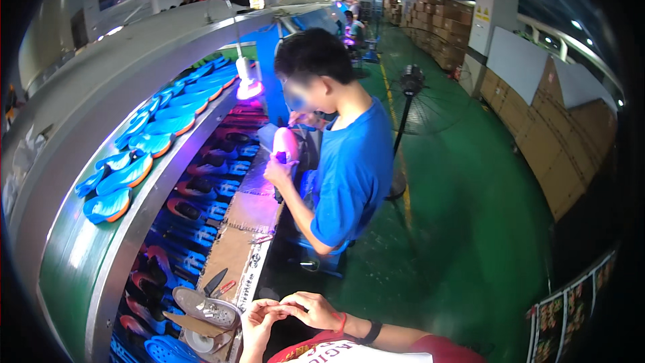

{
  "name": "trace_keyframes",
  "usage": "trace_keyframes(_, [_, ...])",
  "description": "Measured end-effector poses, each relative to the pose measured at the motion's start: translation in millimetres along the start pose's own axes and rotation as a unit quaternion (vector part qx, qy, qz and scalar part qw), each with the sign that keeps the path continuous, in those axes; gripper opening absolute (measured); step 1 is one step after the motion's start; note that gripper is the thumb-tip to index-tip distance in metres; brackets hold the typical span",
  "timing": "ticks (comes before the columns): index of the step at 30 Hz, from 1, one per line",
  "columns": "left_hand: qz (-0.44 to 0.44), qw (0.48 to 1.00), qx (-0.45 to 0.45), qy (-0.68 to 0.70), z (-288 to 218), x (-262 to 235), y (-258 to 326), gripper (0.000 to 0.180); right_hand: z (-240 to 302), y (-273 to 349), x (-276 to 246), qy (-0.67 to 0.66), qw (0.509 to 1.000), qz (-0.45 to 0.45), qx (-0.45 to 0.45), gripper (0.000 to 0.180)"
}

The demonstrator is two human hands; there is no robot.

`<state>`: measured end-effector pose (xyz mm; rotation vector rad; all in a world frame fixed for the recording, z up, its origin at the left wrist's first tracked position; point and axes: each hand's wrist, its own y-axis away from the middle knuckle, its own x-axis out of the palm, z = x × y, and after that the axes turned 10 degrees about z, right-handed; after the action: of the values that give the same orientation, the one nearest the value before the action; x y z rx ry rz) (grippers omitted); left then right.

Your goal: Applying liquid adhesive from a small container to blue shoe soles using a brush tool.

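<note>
My left hand (257, 321) and my right hand (313, 310) meet at the lower middle, fingertips pinched together. Whatever lies between them, if anything, is too small to make out. A red cord and a black band circle my right wrist. Just left of my hands, a grey clog-like shoe (201, 306) with small bits in it rests on the end of the cardboard-covered bench (232, 250). Behind that shoe lie a dark pointed blade (215, 281) and a small red-handled tool (228, 288).
A co-worker in a blue shirt (359, 161) stands ahead, holding a pink shoe (286, 144) near a glowing lamp (249, 87). Blue shoes (127, 175) line the conveyor at left, with racked shoes (191, 210) below. A stand fan (411, 81) and stacked cartons (443, 27) stand farther back.
</note>
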<state>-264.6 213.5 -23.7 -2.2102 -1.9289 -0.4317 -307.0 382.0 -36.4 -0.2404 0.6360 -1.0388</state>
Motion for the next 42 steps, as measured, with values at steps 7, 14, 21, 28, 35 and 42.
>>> trace_keyframes(7, [0.075,0.996,-0.034,-0.027,15,-1,9,0.02,13,33,5,-0.059,0.997,0.01,0.057,0.015])
trace_keyframes(14, [0.14,0.988,-0.042,-0.05,22,8,23,0.025,42,80,23,-0.053,0.989,-0.005,0.14,0.03])
trace_keyframes(21, [0.208,0.97,-0.129,-0.01,18,40,37,0.016,54,119,32,0.071,0.974,-0.146,0.159,0.02])
trace_keyframes(28, [0.303,0.943,-0.116,-0.074,39,63,35,0.011,57,159,25,0.096,0.958,-0.178,0.205,0.014])
trace_keyframes(35, [0.377,0.906,-0.181,-0.068,90,77,18,0.017,-41,361,47,0.179,0.86,-0.155,0.452,0.018])
trace_keyframes(42, [0.559,0.704,-0.073,-0.431,270,-70,-40,0.046,10,530,94,0.281,0.488,-0.175,0.807,0.021])
